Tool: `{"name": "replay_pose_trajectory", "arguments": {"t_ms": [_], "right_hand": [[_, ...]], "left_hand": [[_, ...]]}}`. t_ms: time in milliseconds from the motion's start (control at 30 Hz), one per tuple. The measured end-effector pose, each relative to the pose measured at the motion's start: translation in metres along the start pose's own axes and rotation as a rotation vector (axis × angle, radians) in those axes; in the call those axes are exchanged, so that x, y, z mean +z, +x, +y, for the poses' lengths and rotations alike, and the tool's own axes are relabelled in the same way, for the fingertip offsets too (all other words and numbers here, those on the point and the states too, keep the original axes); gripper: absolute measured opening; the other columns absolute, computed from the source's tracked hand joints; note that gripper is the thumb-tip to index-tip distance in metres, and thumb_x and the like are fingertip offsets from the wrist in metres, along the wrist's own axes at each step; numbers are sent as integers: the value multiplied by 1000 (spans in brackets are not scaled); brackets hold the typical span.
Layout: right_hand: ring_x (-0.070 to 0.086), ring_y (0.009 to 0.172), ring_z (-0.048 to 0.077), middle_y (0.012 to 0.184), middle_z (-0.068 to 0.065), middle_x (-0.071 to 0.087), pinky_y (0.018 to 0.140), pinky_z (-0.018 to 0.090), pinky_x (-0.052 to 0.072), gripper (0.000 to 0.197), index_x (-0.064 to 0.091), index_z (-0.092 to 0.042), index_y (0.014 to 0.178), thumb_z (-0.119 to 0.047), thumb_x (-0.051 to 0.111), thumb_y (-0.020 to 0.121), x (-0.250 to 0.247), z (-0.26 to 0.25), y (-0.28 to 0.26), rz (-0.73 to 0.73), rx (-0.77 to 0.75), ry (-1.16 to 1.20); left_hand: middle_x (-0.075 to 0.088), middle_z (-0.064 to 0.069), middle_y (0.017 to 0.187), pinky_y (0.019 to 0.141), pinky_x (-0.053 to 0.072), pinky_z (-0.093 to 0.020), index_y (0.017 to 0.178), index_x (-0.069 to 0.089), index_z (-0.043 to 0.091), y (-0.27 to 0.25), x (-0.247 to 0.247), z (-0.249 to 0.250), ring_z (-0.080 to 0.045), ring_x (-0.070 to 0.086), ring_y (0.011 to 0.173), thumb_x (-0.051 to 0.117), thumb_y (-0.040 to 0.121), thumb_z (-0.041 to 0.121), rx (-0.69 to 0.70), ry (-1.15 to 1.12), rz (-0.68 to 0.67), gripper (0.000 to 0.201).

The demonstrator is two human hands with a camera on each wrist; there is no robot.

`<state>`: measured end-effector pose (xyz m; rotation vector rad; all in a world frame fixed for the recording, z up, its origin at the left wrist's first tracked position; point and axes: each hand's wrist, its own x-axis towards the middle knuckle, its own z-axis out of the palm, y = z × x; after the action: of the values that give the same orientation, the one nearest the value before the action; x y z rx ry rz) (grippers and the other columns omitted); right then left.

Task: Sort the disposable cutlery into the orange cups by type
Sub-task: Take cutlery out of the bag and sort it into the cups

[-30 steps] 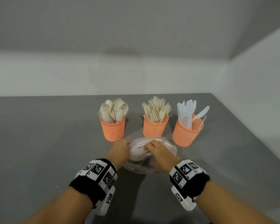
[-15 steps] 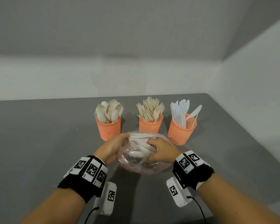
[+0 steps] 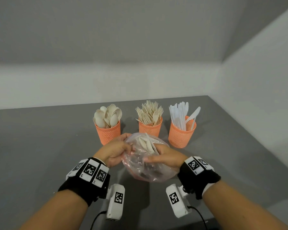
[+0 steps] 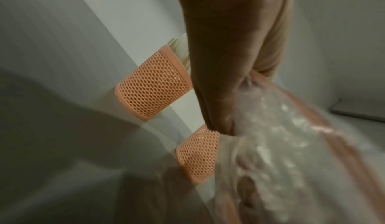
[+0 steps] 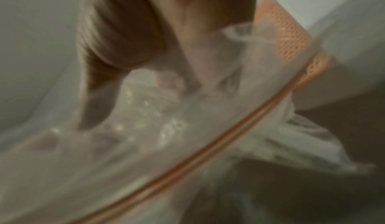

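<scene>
**Head view: both hands on the cutlery bag, cups behind it**

Head view showed me holding a clear plastic bag of loose pale cutlery just above the grey table, in front of 3 orange mesh cups. My left hand pinched the film at the bag's left rim, fingers curled on it. My right hand was curled round the bag's right side, with the fingers on or inside the mouth; I could not tell whether they already held a piece, since the right wrist picture was too blurred.

The spoon cup stood on the left, the fork cup in the middle and the knife cup on the right, all well filled, so I judged the sorting to be near its end, with only the bag's contents left.

To do this step well, I reckoned the left hand should hold the mouth wide and steady while the right drew out 1 piece by its handle, so that tines and blades would not snag the thin film. Tipping the bag risked spilling mixed pieces.

For room, the fork cup sat just behind the bag, almost touching it in the picture, and the handles stood tall above each rim. I judged that any carry should rise over those tops, not sweep through them. The table's right edge and the side wall lay near the knife cup; the left side of the table offered far more space.
</scene>
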<state>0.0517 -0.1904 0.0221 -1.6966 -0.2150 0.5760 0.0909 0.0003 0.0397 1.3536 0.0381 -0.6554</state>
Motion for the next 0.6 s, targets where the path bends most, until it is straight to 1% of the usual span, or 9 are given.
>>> {"name": "replay_pose_trajectory", "arguments": {"t_ms": [100,167,233,300,400,433,500,533,600], "right_hand": [[59,115,24,120,8,64,105,37,43,46,54,-15,125,-6,61,80,-2,0,-5,-83,-17,248],[61,107,20,108,1,68,100,33,45,42,57,-14,119,-4,61,79,-5,-1,-9,-98,-9,325],[59,100,19,97,-3,65,99,32,41,35,63,-17,108,-10,69,74,-10,3,-11,-33,-13,327],[61,100,19,97,1,67,101,34,42,30,66,-19,104,-15,70,75,-13,7,-13,24,-5,302],[59,105,30,102,21,64,103,37,45,39,64,-8,100,-36,73,74,-17,8,-15,155,-24,304],[60,96,29,91,20,62,94,32,50,38,63,-7,91,-42,69,76,-17,4,-15,220,-76,309],[57,70,19,65,6,57,71,24,51,30,56,-11,71,-38,54,85,-22,-5,-17,353,-205,359],[55,61,16,58,1,54,69,25,50,27,53,-12,70,-31,49,89,-26,-9,-17,424,-253,429],[49,50,12,50,-3,47,67,28,50,24,49,-13,74,-22,43,96,-33,-20,-19,505,-327,534]], "left_hand": [[55,-12,81,51,53,-29,87,51,8,-5,9,3,-24,57,73,25,63,-33,50,41,-48,54],[54,-10,79,45,48,-25,85,50,9,-6,9,4,-21,54,67,24,61,-33,95,110,-20,55],[52,-10,78,47,43,-26,84,50,11,-6,7,5,-20,51,65,26,60,-31,138,137,37,54],[53,-10,77,56,41,-31,82,50,12,-6,6,6,-21,51,65,35,69,-24,141,47,95,41],[57,-10,80,63,48,-35,86,50,11,-3,6,-1,-21,55,67,49,91,2,156,39,141,10],[58,-11,82,66,50,-37,89,51,10,-1,4,-7,-21,56,69,50,92,6,188,181,173,5],[60,-13,92,74,48,-40,98,52,9,4,-4,-20,-23,56,80,49,90,3,265,639,291,10],[60,-14,100,77,45,-38,105,52,9,6,-8,-28,-24,56,87,47,89,1,275,842,351,19],[55,-17,117,85,41,-33,120,48,5,8,-13,-41,-30,54,104,45,88,0,224,1055,416,33]]}}
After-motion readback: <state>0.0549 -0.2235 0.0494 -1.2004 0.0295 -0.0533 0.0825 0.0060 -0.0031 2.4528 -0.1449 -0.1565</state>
